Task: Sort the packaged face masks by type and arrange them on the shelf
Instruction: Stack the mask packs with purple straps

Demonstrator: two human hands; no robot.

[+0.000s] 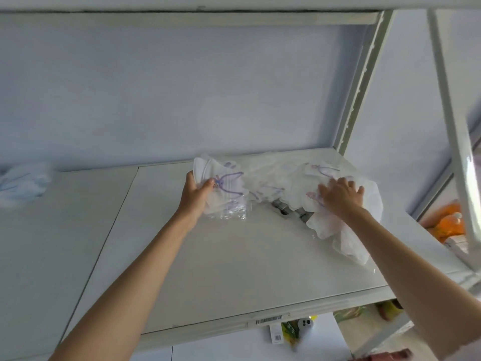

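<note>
On the white shelf [234, 256], the person's left hand [196, 194] is gripping a packaged mask [226, 188] with curled fingers, while the right hand [341, 196], fingers spread flat, is pressing the loose pile of masks [294, 178] lying at three o'clock from it.

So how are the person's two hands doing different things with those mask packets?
The left hand grips a stack of mask packets, thumb curled over it; the right hand lies flat with spread fingers on the loose pile. The stack looks gathered, the pile scattered. Both rest on the white shelf.
</note>
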